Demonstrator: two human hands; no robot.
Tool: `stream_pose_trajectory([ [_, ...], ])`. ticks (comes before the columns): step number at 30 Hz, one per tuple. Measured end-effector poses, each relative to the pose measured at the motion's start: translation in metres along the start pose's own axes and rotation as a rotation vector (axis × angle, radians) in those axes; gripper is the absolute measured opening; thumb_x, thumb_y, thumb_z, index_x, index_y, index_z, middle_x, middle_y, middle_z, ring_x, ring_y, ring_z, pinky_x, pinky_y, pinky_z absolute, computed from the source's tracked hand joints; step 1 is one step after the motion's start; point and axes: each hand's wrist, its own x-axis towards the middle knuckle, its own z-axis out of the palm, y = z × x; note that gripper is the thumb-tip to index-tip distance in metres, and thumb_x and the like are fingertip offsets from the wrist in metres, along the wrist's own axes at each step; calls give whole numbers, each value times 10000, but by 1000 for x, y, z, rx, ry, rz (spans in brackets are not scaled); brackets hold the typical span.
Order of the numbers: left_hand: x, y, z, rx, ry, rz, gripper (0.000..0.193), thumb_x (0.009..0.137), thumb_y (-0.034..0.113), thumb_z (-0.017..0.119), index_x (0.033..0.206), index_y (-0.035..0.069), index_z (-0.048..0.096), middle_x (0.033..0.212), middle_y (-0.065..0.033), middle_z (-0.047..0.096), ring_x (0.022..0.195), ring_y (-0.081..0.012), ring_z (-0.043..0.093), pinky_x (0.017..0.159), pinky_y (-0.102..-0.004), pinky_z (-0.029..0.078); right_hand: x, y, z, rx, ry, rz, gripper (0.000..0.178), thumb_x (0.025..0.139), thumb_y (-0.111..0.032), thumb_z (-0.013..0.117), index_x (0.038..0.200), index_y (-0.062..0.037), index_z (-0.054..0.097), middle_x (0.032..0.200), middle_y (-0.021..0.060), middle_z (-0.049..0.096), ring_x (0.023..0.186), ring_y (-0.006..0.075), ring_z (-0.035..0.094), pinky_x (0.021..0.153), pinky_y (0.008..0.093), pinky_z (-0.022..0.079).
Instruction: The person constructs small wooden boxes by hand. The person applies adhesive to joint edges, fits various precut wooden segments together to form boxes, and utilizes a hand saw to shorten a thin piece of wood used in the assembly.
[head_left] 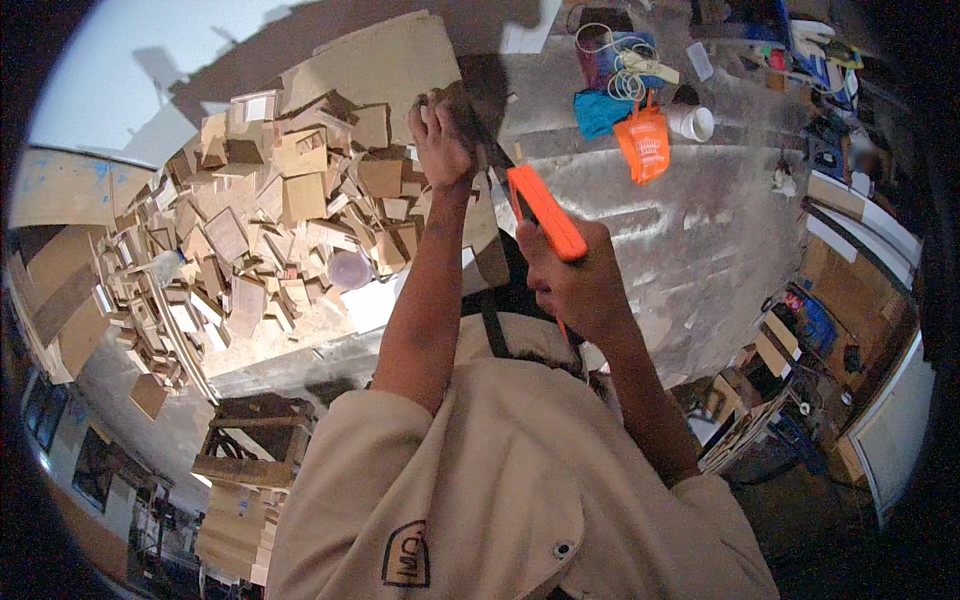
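My right hand (590, 285) is wrapped round the bright orange handle of a handsaw (552, 218). Its dark blade runs forward from the handle to the right edge of a large brown wooden board (385, 60), where shadow makes it hard to follow. On that board, near the same edge, my left hand (443, 145) grips it with bent fingers; the thumb is hidden. Just left of my left forearm lies a heap of cut wood pieces (305, 160), many of them small and square.
A round, pale container (350, 270) stands among the offcuts. On the floor at the right lie an orange bag (642, 145), a teal cloth (600, 113), a coiled white cord (635, 70) and a white bucket (692, 122). A wooden frame (250, 440) stands at lower left.
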Motion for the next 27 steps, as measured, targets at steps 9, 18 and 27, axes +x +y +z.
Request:
stream_pose_trajectory([
  [9,7,2,-2,8,11,4,417,801,134,516,1190,-15,511,1360,-194,481,1284,-438,370,1105,-544,289,-7,-4,4,37,26,-1,390,940,-426,621,871,-50,543,588,-63,416,477,20,410,381,199,325],
  [18,1,-2,-1,57,-26,13,449,834,159,517,1241,-21,456,1348,-212,479,1278,-458,370,1088,-539,318,16,-4,9,-68,105,-22,367,931,-382,649,839,-41,550,622,-28,469,518,53,472,404,225,375],
  [27,-6,-1,1,18,-36,-44,392,830,126,493,1197,-8,523,1398,-174,467,1314,-442,357,1114,-581,281,-2,-10,-12,62,212,-8,428,932,-408,638,714,-73,482,520,-40,394,401,44,383,347,222,277],
])
